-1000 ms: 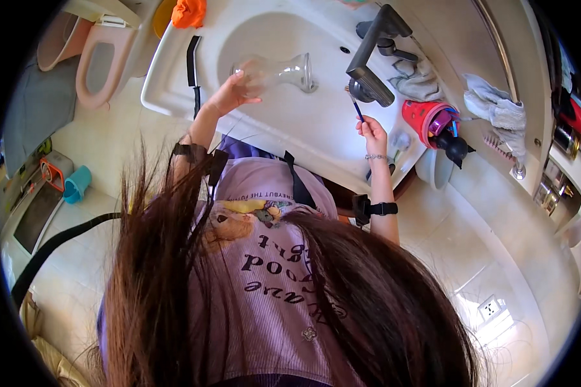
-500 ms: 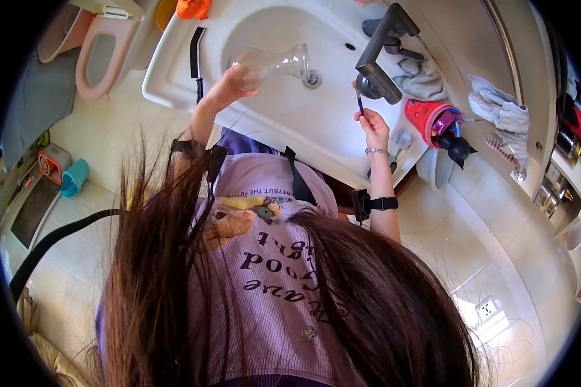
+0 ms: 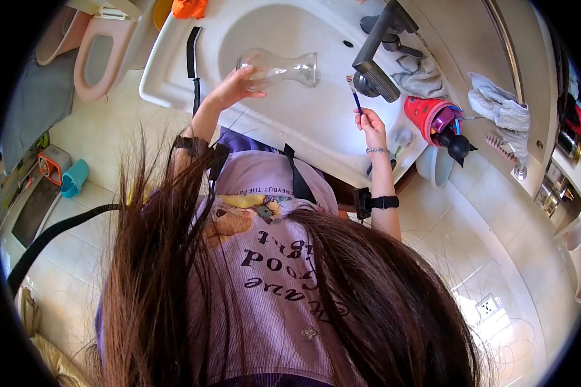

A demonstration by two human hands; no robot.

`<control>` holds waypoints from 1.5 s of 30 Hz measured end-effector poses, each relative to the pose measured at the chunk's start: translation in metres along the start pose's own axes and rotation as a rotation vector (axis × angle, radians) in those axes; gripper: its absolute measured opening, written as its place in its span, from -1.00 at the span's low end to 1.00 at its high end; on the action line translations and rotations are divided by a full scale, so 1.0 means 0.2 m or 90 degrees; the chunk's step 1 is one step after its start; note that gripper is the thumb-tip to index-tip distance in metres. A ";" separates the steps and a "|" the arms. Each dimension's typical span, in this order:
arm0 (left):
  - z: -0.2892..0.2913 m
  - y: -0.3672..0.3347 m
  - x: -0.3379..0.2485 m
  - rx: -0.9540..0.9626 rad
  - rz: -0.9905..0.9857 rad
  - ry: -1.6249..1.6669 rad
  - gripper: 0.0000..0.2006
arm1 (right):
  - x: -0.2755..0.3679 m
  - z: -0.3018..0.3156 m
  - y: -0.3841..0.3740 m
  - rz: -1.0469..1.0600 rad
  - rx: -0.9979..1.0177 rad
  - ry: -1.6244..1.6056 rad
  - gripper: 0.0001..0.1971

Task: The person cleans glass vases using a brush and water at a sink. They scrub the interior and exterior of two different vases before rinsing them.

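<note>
A: Head view, nearest first: long dark hair and a lilac printed top fill the lower half and hide the lap and the floor right under the person.

B: And the hands?

A: Both are raised over the sink (image 3: 174, 84). The left hand (image 3: 229, 90) grips a clear glass vase (image 3: 279, 67) by its wide base; the fingers curl round it, though the glass blurs them. The vase lies on its side above the basin, neck pointing toward the tap (image 3: 379, 45).

B: The right?

A: The right hand (image 3: 372, 126) pinches a thin blue brush (image 3: 354, 97) between fingertips, bristles up, just beside the tap's handle. The brush and vase are apart.

B: Anything cut off?

A: Left of the sink, a pink toilet seat (image 3: 90, 58) runs out at the rim. Beyond the sink's far corner an orange thing (image 3: 188, 8) is cut by the top edge; I cannot tell what it is.

B: Packages or labels?

A: None readable. Right of the sink stands a red holder (image 3: 426, 113), then a pale cloth (image 3: 503, 109) on the counter.
</note>
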State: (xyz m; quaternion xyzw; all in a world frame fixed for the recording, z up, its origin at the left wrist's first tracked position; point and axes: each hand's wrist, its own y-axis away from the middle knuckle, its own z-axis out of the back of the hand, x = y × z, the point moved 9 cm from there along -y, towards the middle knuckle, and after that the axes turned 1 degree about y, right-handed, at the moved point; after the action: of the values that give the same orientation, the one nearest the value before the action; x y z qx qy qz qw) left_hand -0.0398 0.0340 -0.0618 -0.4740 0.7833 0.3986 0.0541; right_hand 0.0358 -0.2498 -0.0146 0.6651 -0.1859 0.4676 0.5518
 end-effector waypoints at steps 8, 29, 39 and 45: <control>-0.04 -0.05 0.01 0.022 0.015 0.027 -0.42 | -0.06 -0.07 -0.02 -0.089 0.052 0.005 -0.78; -0.09 -0.09 0.12 0.053 0.044 0.006 -0.43 | 0.12 -0.31 0.00 -0.029 0.066 -0.041 -0.77; 0.06 -0.05 0.11 0.004 0.038 0.077 -0.47 | 0.14 -0.38 -0.16 -0.039 0.144 -0.010 -0.68; 0.04 -0.04 0.08 0.001 0.027 0.088 -0.51 | 0.13 -0.38 -0.17 -0.012 0.159 -0.078 -0.79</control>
State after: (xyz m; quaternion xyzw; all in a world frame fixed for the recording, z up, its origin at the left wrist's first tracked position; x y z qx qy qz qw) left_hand -0.0438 0.0270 -0.0792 -0.4837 0.7952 0.3656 -0.0080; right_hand 0.0431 -0.1627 -0.0166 0.7575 -0.1534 0.4403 0.4569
